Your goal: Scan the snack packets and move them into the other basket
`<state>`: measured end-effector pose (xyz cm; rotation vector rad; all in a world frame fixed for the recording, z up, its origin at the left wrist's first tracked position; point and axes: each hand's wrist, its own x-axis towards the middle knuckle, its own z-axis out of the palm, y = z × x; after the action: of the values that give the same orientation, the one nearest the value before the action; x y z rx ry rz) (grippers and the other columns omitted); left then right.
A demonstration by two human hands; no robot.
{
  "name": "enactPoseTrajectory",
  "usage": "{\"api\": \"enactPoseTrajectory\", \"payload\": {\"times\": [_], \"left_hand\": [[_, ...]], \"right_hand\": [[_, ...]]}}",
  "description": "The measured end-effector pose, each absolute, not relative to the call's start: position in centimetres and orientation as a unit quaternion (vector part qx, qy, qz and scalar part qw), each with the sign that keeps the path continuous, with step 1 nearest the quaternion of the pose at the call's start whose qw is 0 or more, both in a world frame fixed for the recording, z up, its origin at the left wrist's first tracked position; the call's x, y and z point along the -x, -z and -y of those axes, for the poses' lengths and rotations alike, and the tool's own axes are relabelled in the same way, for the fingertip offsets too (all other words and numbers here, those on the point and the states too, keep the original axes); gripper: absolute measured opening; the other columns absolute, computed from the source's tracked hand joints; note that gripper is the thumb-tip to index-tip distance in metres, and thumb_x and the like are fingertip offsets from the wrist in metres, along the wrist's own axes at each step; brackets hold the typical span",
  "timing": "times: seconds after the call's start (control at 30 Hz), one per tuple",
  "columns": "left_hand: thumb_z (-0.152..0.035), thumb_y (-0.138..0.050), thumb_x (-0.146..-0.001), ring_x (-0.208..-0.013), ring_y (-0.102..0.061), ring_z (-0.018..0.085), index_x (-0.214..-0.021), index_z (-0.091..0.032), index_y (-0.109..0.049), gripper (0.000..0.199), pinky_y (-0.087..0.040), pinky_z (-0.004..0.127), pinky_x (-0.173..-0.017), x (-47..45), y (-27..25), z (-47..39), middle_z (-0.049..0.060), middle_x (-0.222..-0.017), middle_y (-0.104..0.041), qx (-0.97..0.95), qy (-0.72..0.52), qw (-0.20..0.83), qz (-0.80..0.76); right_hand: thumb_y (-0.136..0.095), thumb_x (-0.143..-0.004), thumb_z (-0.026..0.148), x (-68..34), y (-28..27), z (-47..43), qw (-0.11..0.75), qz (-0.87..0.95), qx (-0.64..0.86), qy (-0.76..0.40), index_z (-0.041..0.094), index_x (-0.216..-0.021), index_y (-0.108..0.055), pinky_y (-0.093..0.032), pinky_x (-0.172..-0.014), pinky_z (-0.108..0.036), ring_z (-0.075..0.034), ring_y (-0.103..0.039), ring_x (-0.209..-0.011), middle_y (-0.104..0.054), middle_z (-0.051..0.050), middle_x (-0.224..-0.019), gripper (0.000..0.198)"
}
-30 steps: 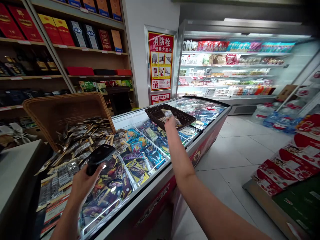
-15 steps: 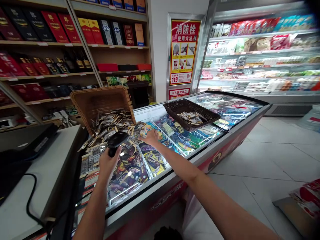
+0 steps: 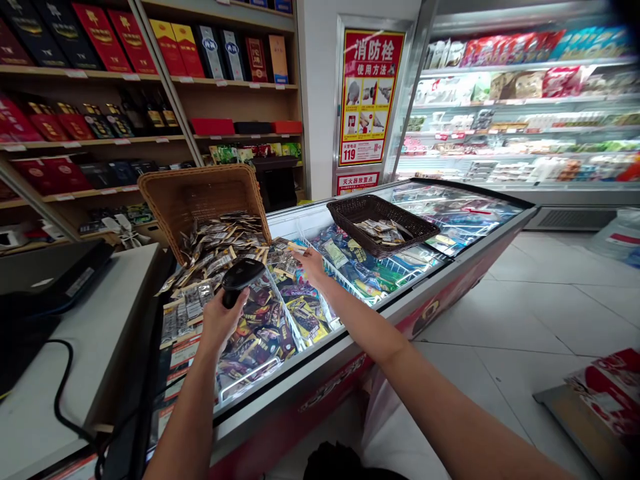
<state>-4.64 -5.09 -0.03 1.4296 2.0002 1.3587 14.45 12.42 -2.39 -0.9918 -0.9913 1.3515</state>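
My left hand (image 3: pixel 223 320) is wrapped around the handle of a black handheld barcode scanner (image 3: pixel 241 273), its head pointing forward over the freezer. My right hand (image 3: pixel 311 263) reaches over the freezer, its fingers pinching the pale end of a small packet (image 3: pixel 296 248). Similar small packets (image 3: pixel 227 237) spill in a heap from a tipped wicker basket (image 3: pixel 200 193) left of that hand. Below both hands, wrapped frozen treats (image 3: pixel 305 320) lie in wire compartments of the chest freezer (image 3: pixel 325 373).
A dark woven basket (image 3: pixel 353 233) holding several packets sits on the freezer to the right. A white counter (image 3: pixel 107 313) with a black device and a cable stands at left. Shelves of boxes (image 3: pixel 183 53) rise behind. A platform with a red package (image 3: pixel 607 393) is on the floor at right.
My right hand has lifted slightly and shifted right, and the pale end of a packet shows at its fingers. The scanner in my left hand has moved a little right and up.
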Motion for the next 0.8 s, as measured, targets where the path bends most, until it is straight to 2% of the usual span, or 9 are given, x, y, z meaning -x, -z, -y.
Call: {"api": "enactPoseTrajectory", "payload": {"times": [0.1,0.23,0.8], "left_hand": [[-0.07,-0.066,-0.074,-0.047,-0.052,0.015,-0.079,-0.02,-0.061,0.05,-0.035,0.024,-0.046,4.5,0.1,5.1,-0.003,-0.051,-0.054,-0.531,-0.451,0.201,-0.689],[-0.07,-0.065,-0.075,-0.049,-0.054,0.016,-0.075,-0.022,-0.059,0.049,-0.038,0.026,-0.049,4.2,-0.2,5.3,-0.002,-0.051,-0.056,-0.573,-0.412,0.178,-0.686],[-0.07,-0.067,-0.075,-0.048,-0.051,0.015,-0.074,-0.021,-0.058,0.05,-0.036,0.027,-0.05,3.4,-1.3,6.0,-0.003,-0.05,-0.054,-0.56,-0.425,0.206,-0.681]], "right_hand": [[-0.078,-0.076,0.037,-14.9,2.2,-12.8,0.59,0.36,0.412,-0.593,0.022,-0.076,-0.051,-0.058,-0.065,-0.028,-0.012,-0.055,-0.061,-0.049,0.005,-0.066,0.031],[-0.074,-0.08,0.032,-15.3,1.9,-12.8,0.616,0.333,0.392,-0.597,0.022,-0.081,-0.053,-0.062,-0.073,-0.03,-0.012,-0.058,-0.065,-0.048,0.005,-0.068,0.024],[-0.068,-0.083,0.026,-15.6,0.8,-11.9,0.605,0.345,0.399,-0.597,0.02,-0.082,-0.055,-0.059,-0.065,-0.029,-0.011,-0.052,-0.062,-0.047,0.005,-0.068,0.014]]}}
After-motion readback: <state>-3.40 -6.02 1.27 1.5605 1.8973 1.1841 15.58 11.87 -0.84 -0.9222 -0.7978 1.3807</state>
